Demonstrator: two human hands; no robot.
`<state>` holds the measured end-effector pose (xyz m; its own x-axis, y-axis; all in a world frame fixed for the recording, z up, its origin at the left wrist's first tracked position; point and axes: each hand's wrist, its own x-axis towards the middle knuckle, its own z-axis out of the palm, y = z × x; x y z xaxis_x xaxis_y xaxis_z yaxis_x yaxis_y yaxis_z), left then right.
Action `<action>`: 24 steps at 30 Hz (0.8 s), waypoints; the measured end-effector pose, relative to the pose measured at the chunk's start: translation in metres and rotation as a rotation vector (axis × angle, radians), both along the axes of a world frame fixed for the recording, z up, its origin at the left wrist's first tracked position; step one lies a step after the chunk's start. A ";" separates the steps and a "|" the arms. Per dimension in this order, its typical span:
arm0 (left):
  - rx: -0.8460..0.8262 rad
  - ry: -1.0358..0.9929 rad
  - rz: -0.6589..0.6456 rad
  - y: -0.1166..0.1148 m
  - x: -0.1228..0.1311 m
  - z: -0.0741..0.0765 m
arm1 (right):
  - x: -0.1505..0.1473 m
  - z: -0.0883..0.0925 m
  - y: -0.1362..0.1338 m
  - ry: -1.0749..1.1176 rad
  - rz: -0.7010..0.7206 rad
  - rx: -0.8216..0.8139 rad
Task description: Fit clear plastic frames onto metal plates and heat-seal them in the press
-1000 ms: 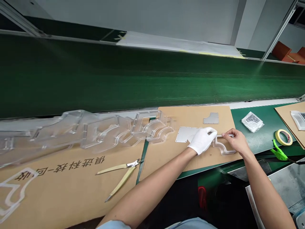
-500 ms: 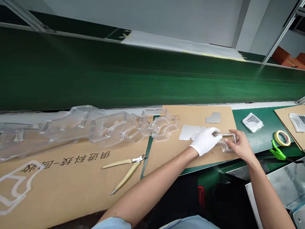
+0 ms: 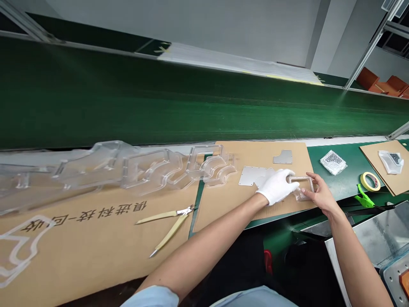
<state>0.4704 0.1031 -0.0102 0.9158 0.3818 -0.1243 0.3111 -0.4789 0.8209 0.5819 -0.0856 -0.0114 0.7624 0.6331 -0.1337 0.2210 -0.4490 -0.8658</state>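
Note:
Between my hands is a clear plastic cover (image 3: 299, 194) with a raised rim and a curved edge, low over the cardboard. My left hand (image 3: 278, 186), in a white glove, grips its left side with thumb and fingers. My bare right hand (image 3: 322, 195) pinches its right side. A flat grey metal plate (image 3: 251, 175) lies just left of the glove, partly under another plate that the glove half hides. A smaller notched metal plate (image 3: 283, 157) rests beyond my hands.
Several clear plastic covers (image 3: 147, 168) line the left back. Cutting pliers (image 3: 174, 219) lie spread on the left cardboard (image 3: 111, 251). To the right are a bagged part (image 3: 333, 162), a yellow tape roll (image 3: 370, 181), a green-handled tool (image 3: 364, 198) and a metal box (image 3: 380, 230).
The clear cover has turned and tilted between my hands, so its frame faces me more. Both hands stay on it. The view has shifted slightly right.

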 end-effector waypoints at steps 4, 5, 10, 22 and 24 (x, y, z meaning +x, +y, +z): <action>0.059 0.017 -0.016 -0.003 -0.001 0.007 | -0.005 0.004 -0.007 0.032 -0.053 -0.021; 0.073 0.015 -0.012 -0.004 -0.001 0.008 | -0.007 0.006 -0.010 0.044 -0.064 -0.014; 0.165 -0.064 -0.029 -0.012 0.002 0.008 | -0.011 0.014 -0.028 0.138 -0.137 0.073; 0.168 0.013 -0.074 -0.018 0.013 -0.006 | -0.006 -0.003 -0.031 0.327 -0.180 0.163; 0.159 0.024 -0.076 -0.016 0.014 -0.004 | -0.003 -0.004 -0.031 0.334 -0.185 0.165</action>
